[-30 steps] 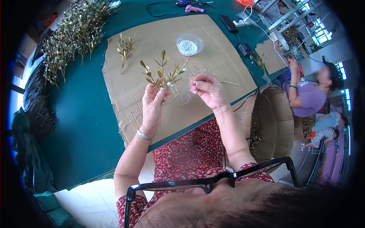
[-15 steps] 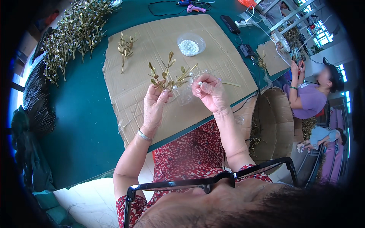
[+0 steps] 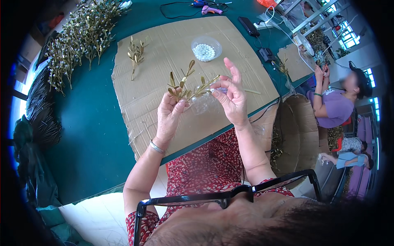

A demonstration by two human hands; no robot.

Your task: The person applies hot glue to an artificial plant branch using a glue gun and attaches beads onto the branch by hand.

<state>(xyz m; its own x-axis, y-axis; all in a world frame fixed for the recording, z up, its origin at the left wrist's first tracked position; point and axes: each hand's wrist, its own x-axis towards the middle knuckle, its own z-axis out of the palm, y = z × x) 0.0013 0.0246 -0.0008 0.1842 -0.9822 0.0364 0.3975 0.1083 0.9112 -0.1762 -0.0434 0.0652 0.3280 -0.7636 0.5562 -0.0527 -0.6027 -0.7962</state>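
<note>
My left hand (image 3: 169,117) is closed, pinching a gold-leaved artificial sprig (image 3: 188,78) by its lower stem above the cardboard. A white bead sits low on the sprig. My right hand (image 3: 234,100) has thumb and index finger pinched at the sprig's right-hand twig, its other fingers raised. A white pearl bead (image 3: 212,89) is mostly hidden in that pinch. Beyond my hands, a clear plastic tub (image 3: 220,49) holds many white pearl beads (image 3: 204,52). Another gold sprig (image 3: 135,57) lies on the cardboard to the left.
A cardboard sheet (image 3: 164,45) covers part of the green table (image 3: 86,135). Crumpled clear plastic (image 3: 200,107) lies below my hands. Beaded sprigs (image 3: 82,37) are heaped far left. A purple glue gun (image 3: 211,10) and cables lie at the back. A co-worker (image 3: 334,102) works at right.
My right hand has come up to the sprig's right-hand twig with the pearl bead, its outer fingers now spread upward. The left hand has shifted slightly right, turning the sprig a little.
</note>
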